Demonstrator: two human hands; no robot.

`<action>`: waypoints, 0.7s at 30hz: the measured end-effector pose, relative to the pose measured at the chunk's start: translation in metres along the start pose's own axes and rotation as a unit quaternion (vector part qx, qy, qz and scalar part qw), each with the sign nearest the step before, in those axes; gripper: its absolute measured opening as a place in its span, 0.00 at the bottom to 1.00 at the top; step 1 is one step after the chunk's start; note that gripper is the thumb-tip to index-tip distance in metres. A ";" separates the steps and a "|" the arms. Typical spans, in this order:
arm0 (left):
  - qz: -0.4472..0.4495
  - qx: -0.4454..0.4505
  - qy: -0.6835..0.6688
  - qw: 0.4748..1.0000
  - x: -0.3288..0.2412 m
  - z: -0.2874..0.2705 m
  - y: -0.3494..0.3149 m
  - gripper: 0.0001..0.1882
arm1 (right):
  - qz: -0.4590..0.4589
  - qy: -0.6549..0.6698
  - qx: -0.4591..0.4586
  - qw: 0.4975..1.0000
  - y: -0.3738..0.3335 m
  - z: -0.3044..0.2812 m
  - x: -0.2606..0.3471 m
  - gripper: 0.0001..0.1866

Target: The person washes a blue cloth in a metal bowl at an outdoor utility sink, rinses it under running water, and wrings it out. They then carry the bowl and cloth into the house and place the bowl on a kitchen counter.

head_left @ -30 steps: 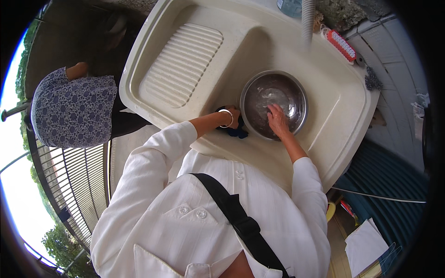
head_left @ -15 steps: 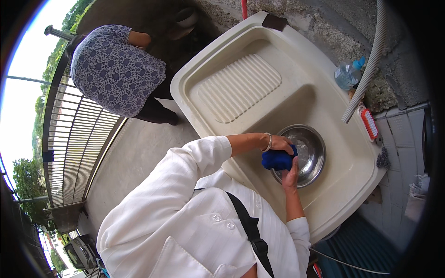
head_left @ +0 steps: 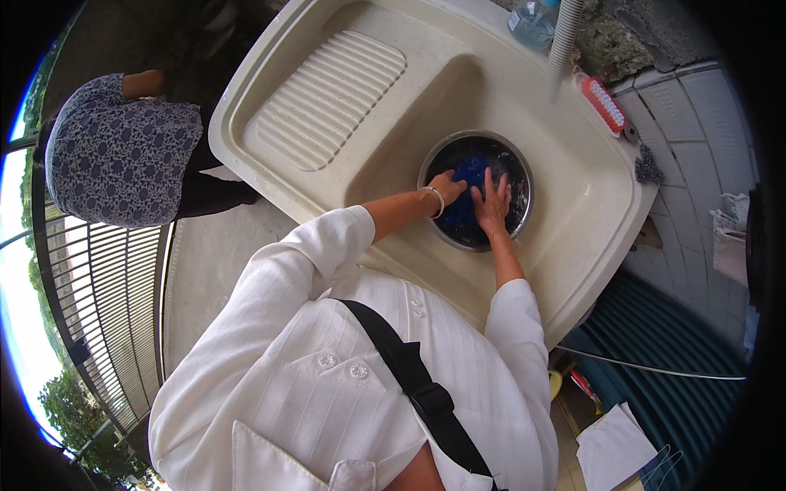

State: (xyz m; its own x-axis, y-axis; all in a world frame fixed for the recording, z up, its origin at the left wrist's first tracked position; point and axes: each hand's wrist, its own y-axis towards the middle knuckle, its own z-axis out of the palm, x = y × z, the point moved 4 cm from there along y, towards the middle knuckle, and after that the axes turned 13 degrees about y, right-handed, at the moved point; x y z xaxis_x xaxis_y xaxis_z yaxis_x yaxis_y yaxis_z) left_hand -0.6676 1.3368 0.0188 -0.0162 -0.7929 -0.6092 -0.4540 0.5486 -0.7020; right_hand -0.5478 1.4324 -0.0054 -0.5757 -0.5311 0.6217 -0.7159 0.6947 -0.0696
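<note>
A round steel basin (head_left: 526, 206) stands in the deep part of the cream sink and holds dark liquid. A blue cloth (head_left: 471, 171) lies in it, mostly sunk, its outline hard to make out. My left hand (head_left: 446, 190), with a bracelet at the wrist, reaches in over the basin's left side, its fingers apart and touching the cloth; their tips are partly hidden. My right hand (head_left: 492, 206) spreads its fingers over the cloth from the near right side. Neither hand is closed round anything.
The sink (head_left: 573, 176) has a ribbed washboard (head_left: 332, 98) at its left. Along the far edge are a clear bottle (head_left: 534, 23), a grey hose (head_left: 565, 45), a red-and-white brush (head_left: 603, 105) and a dark scouring pad (head_left: 648, 166). Another person (head_left: 123, 151) bends over at the left.
The blue cloth, earlier bunched between both hands above the basin's rim, is now down in it. The basin's inside, shiny before, looks dark. My fingers have spread, and the view has shifted.
</note>
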 end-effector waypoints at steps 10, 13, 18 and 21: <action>-0.088 0.087 -0.133 0.983 0.031 0.019 0.017 0.35 | 0.190 -0.097 0.044 0.976 -0.006 -0.016 0.029 0.31; -0.148 0.131 -0.244 0.949 0.009 0.012 -0.006 0.34 | 0.348 0.315 0.093 0.878 -0.012 0.004 0.026 0.32; -0.181 0.183 -0.383 0.887 0.025 0.024 0.020 0.27 | 0.129 0.389 0.083 0.908 -0.023 -0.027 0.102 0.21; 0.154 0.086 -0.083 0.981 0.006 0.007 0.023 0.23 | 0.034 0.297 0.015 0.954 -0.027 -0.055 0.146 0.17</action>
State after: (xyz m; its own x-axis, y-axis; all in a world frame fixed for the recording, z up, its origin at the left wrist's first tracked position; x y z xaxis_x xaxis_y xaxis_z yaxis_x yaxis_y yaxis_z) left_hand -0.6719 1.3460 -0.0035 0.0234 -0.5361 -0.8438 -0.2927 0.8034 -0.5185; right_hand -0.5906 1.3625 0.1305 -0.3014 -0.1111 0.9470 -0.7009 0.6991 -0.1411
